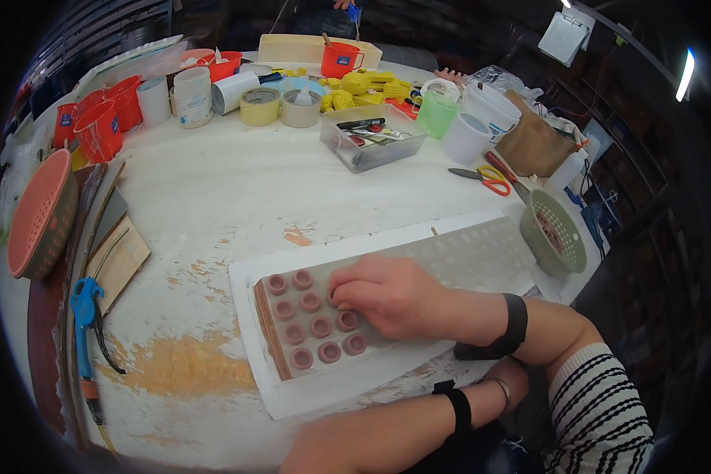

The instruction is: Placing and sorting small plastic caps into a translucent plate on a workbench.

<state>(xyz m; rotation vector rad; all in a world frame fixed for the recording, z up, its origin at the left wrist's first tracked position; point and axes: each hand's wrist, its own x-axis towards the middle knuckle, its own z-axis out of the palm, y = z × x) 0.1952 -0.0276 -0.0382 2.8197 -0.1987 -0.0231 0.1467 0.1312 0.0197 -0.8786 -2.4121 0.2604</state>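
My right hand (387, 296) is over a long grey board (466, 253) with a wooden edge. Its thumb and fingers pinch together on a small pinkish-brown ring, mostly hidden under the fingertips. More such rings (320, 326) stand in rows at the board's left end, hollow side up. Beneath the board lies a white sheet (272, 399). My left hand (517, 378), with a bracelet at the wrist, is low at the table's near edge under my right forearm. Its fingers are hidden.
A green strainer basket (536, 251) holding reddish-brown pieces stands at right, near scissors (494, 186). Further back are a clear tray of tools (359, 158), tape rolls (259, 107), tubs and red cups (99, 134). A blue air gun (84, 304) and pink basket (31, 225) are left.
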